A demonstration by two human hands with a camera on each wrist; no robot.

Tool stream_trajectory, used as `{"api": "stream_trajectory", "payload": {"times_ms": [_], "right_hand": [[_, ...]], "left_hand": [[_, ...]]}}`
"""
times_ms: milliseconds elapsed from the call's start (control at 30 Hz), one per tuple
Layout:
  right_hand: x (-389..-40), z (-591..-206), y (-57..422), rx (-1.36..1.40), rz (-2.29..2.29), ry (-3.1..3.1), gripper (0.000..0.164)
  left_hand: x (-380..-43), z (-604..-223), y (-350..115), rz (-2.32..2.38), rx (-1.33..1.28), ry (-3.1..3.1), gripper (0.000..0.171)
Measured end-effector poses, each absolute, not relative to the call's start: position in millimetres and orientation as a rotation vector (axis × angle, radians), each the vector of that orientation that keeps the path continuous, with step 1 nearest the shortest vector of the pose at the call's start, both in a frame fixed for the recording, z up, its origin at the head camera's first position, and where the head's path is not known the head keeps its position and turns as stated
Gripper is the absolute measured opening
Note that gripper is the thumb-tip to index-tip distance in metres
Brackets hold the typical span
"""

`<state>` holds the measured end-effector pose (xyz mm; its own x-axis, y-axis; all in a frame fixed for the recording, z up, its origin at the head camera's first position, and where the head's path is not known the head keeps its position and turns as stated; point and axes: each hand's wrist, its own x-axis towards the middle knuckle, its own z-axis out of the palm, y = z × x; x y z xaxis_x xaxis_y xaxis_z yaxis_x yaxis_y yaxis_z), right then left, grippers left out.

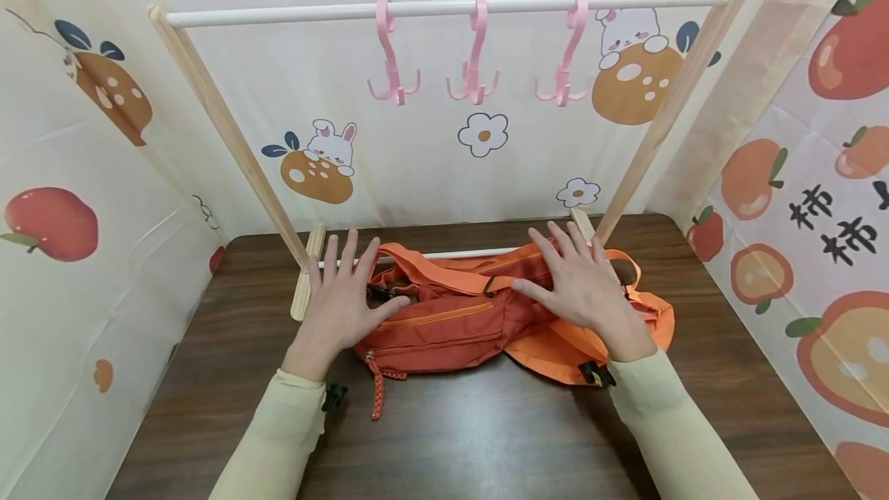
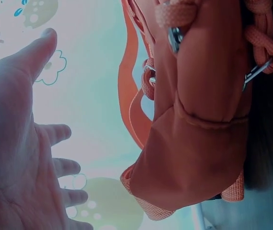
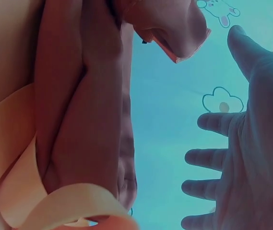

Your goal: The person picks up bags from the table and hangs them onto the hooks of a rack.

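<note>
One red bag (image 1: pixel 444 330) lies on the table (image 1: pixel 472 438), under and between the two hands, and in front of the lower bar of the rack (image 1: pixel 278 16). I see on my head view the left hand (image 1: pixel 340 303) above the left end of the bag, with the fingers spread and straight. The right hand (image 1: pixel 579 292) is above the other end, also spread. In both wrist views I can see some space between each palm and the bag, so neither hand grips it. An orange strap (image 1: pixel 444 275) crosses the top of the bag, and more orange fabric spreads at its right side, with a black buckle (image 1: pixel 596 373) close to the right sleeve (image 1: pixel 646 392). Two braided zipper cords (image 1: pixel 377 392) are at the front left. From the top bar hang three pink hooks (image 1: pixel 475 52), well above the bag.
</note>
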<state>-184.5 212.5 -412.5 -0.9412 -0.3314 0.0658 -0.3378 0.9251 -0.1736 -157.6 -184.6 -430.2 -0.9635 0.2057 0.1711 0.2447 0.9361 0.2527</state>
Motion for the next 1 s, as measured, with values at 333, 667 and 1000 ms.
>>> {"api": "stream_trajectory", "payload": {"times_ms": [333, 667, 1000], "right_hand": [[-185.2, -409.0, 198.3, 0.608, 0.325, -3.040, 0.102], [-186.5, -406.6, 184.4, 0.696, 0.338, -3.009, 0.101], [-187.0, -406.7, 171.6, 0.745, 0.300, -3.014, 0.100]], "left_hand": [[-165.3, -429.2, -184.8, -0.406, -0.351, -2.958, 0.110], [-174.0, -427.3, -185.9, -0.410, -0.366, -2.963, 0.104], [-188.6, -425.4, -189.0, -0.371, -0.401, -2.987, 0.095]]}}
